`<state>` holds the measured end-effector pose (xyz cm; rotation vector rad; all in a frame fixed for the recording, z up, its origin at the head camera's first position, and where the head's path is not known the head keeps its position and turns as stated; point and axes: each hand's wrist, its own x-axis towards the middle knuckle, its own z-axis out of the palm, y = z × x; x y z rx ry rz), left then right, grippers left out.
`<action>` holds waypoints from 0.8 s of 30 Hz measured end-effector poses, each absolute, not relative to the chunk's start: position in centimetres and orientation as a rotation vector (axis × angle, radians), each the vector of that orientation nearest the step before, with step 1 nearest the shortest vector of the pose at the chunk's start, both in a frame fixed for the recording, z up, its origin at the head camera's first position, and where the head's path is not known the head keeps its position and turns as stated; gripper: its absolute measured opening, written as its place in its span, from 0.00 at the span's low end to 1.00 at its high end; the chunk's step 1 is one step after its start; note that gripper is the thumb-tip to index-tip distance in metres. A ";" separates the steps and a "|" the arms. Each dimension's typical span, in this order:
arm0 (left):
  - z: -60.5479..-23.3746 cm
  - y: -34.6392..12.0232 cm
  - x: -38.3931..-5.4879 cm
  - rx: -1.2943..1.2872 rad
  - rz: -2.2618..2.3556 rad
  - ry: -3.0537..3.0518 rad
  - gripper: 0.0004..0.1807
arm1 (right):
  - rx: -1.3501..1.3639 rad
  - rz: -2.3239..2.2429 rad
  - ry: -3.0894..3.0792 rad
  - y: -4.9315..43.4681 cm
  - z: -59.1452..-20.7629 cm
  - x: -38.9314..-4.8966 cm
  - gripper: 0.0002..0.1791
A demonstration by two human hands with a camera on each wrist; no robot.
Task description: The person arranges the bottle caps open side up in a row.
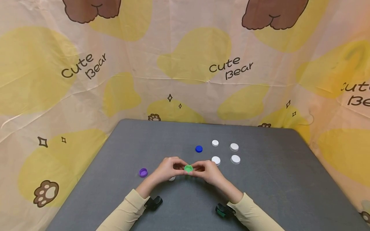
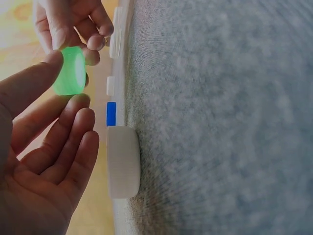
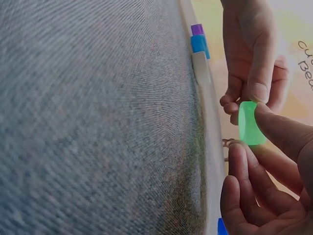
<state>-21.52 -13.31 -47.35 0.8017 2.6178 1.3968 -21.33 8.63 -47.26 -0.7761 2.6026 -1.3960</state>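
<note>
A small green bottle cap [image 1: 188, 168] is held up over the table between both hands, its hollow side showing in the head view. My left hand [image 1: 169, 168] pinches it from the left, and in the left wrist view its thumb lies on one side with fingers on the other. From the right, my right hand [image 1: 207, 170] grips the same cap [image 3: 251, 123] between thumb and fingers. Below the left hand lies a white cap [image 1: 171, 178], partly hidden by that hand. Another white cap [image 1: 215, 160] sits just beyond the right hand.
A purple cap [image 1: 143, 172] lies left of the left hand. Farther back are a blue cap [image 1: 198, 149] and white caps [image 1: 234, 147] on the grey table [image 1: 268, 192]. A light blue cap [image 3: 199, 44] shows in the right wrist view. Printed cloth [image 1: 190, 57] hangs behind.
</note>
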 end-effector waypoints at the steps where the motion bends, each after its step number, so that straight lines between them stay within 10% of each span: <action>1: -47.3 -13.3 -21.5 0.806 1.397 2.612 0.11 | -0.779 -1.394 2.602 8.6 -47.3 -21.4 0.14; 24: -47.1 -14.3 -21.8 0.853 1.176 2.587 0.13 | -0.857 -1.307 2.558 7.5 -48.3 -21.7 0.12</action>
